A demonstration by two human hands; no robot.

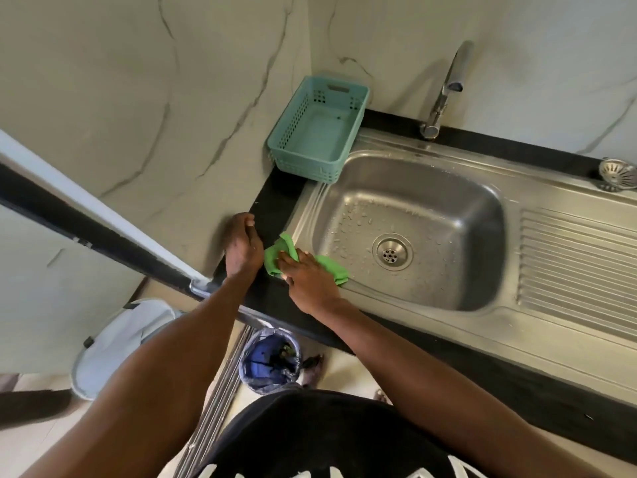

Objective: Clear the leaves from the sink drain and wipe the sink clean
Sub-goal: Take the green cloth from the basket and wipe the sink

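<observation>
While wiping goes on at the near-left corner of the stainless steel sink point(431, 188), no leaves visible around the round metal drain point(392, 251), so the clearing step judged done. Water beads scattered across the basin floor near the drain; drying and wiping of the bowl judged mostly left, along with the ribbed draining board point(579, 267) to the right.

Right hand point(306, 277) laid flat on the crumpled green microfibre cloth point(293, 258), fingers straight, pressing rather than clenching it. Cloth draped over the sink's left rim, part on the black stone counter point(272, 201), part hanging toward the bowl. Left hand point(243, 243) resting on the counter edge just beside the cloth, fingers bent downward; holding nothing, as far as can be told.

Open room: whole basin free for a sweep toward the drain. Tight spots: teal plastic slotted basket point(319, 129) sitting at the far-left corner, overlapping the rim; chrome tap point(444, 88) rising behind the bowl; small metal strainer point(617, 172) at the far right on the rim. Marbled wall close on the left, limiting elbow swing. Lined waste bin point(270, 360) on the floor below the counter edge.
</observation>
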